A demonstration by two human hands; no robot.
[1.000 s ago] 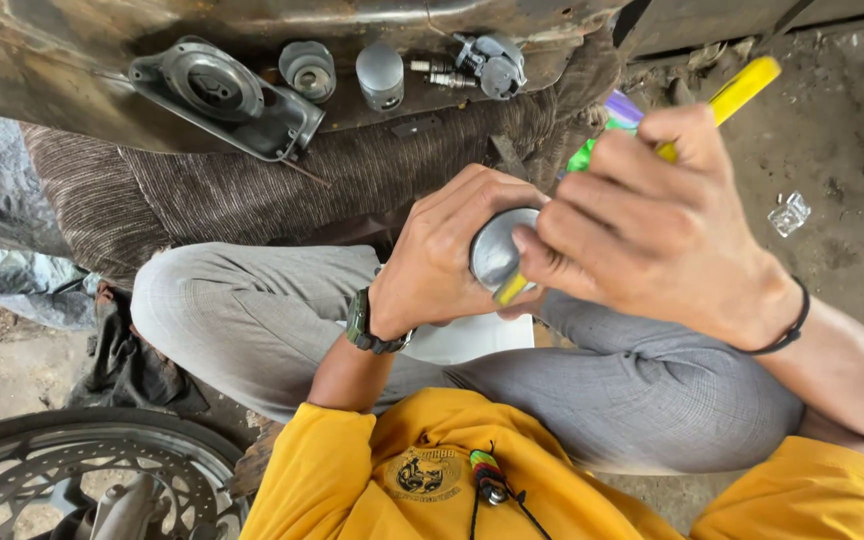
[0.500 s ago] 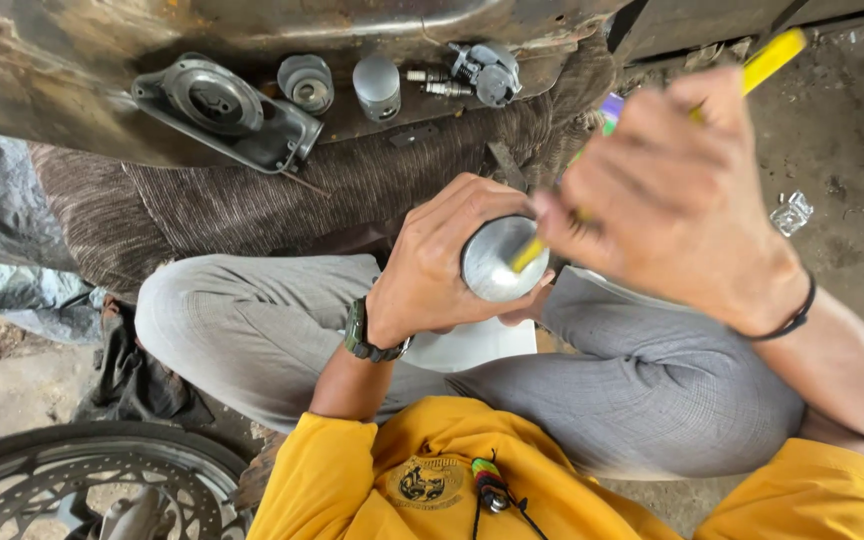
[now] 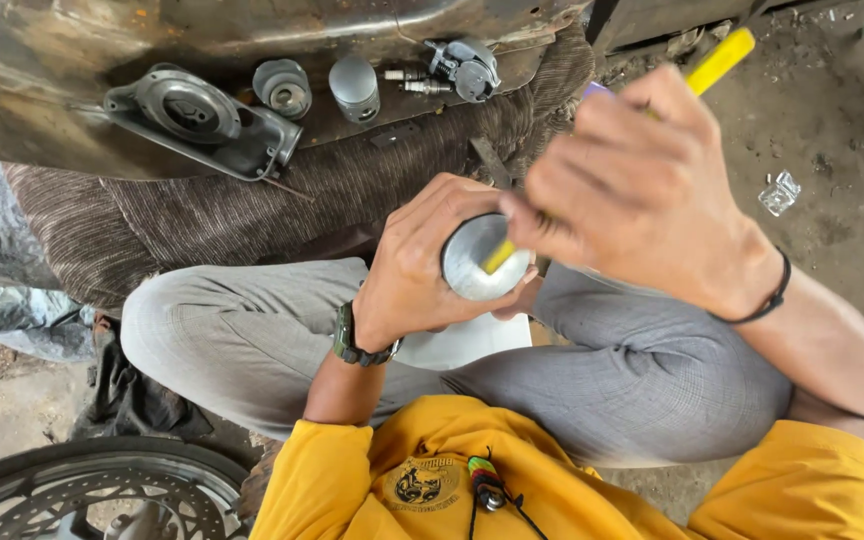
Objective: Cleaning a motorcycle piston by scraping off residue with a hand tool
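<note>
Head view. Ground: bare, dusty concrete floor (image 3: pixel 832 130), littered with grit; a small crumpled clear wrapper (image 3: pixel 779 192) lies at 2 o'clock. Along the top edge, 10 to 1 o'clock, a rusty metal panel (image 3: pixel 42 110) lies flat, with a brown striped cloth (image 3: pixel 182 220) spread below it.

On the panel, left to right: a grey engine cover plate (image 3: pixel 197 120) with a round recess; a small round metal cap (image 3: pixel 283 87); a spare grey piston (image 3: pixel 354 88) standing on end; two spark plugs (image 3: pixel 410 80) lying side by side; a small carburettor-like casting (image 3: pixel 467 66) just beside them.

At 7 o'clock, part of a motorcycle wheel (image 3: pixel 82 490) with its brake disc. Dark rags (image 3: pixel 132 395) lie between wheel and leg.

Person: seated, grey trousers, yellow shirt, watch on the left wrist, black band on the right.

Left hand (image 3: pixel 417 270), centre of view: fingers curled closed round a silver piston (image 3: pixel 482 258), crown facing up, held over the lap.

Right hand (image 3: pixel 642 195), at 1 o'clock from the piston: fingers pinched shut on a yellow-handled tool (image 3: pixel 720 60); its handle runs up toward 1 o'clock and its lower end rests on the piston crown.

Below the piston, a white container (image 3: pixel 457 340) rests between the thighs; contents hidden.
</note>
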